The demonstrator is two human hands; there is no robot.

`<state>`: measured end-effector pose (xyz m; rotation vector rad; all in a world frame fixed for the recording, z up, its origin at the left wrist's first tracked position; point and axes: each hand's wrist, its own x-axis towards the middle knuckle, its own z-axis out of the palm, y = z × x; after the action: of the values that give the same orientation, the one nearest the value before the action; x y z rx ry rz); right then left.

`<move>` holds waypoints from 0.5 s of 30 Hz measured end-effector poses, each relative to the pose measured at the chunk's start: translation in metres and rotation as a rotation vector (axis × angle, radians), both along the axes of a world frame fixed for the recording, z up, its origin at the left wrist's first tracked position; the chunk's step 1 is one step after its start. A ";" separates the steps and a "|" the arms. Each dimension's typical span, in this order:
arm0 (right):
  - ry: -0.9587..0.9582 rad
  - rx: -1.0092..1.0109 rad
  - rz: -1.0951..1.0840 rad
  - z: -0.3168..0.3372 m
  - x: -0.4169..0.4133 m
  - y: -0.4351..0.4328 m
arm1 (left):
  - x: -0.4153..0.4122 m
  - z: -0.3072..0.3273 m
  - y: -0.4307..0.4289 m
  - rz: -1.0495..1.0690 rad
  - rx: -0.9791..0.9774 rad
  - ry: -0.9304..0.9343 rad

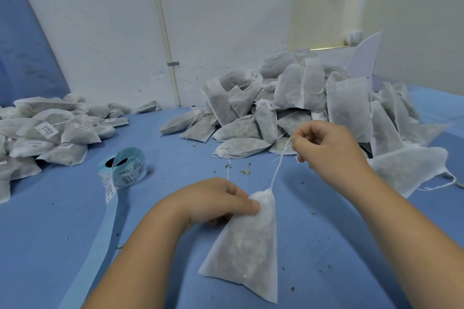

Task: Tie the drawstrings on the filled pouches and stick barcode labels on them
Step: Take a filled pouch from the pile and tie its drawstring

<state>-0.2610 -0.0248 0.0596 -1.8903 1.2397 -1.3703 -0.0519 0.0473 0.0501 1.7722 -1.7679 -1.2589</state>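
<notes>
Pouch (247,241) neck pinched by left hand (216,199); right hand (326,144) pinches its taut drawstring (277,170).

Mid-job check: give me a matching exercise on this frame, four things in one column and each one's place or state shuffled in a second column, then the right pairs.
Things:
1. left hand
2. right hand
3. label roll
4. labelled pouches

Places or states:
A. pinches the drawstring, which runs taut
B. lies on the blue table, left of both hands
C. pinches the gathered neck of the pouch
D. heaped at the far left edge

Pairs: 1-C, 2-A, 3-B, 4-D
</notes>
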 end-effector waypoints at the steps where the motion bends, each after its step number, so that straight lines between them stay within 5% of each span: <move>1: -0.004 0.001 0.002 0.000 0.000 0.000 | -0.001 0.000 0.000 -0.014 0.011 -0.023; 7: -0.027 -0.021 -0.016 0.001 -0.001 0.000 | -0.006 -0.002 -0.001 0.045 -0.033 -0.085; 15: -0.079 -0.101 0.079 0.003 0.011 0.014 | -0.009 -0.010 -0.012 0.391 -0.102 0.307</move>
<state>-0.2504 -0.0111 0.0624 -1.9117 1.0639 -1.4758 -0.0604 0.0358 0.0403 1.6585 -1.2241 -1.1756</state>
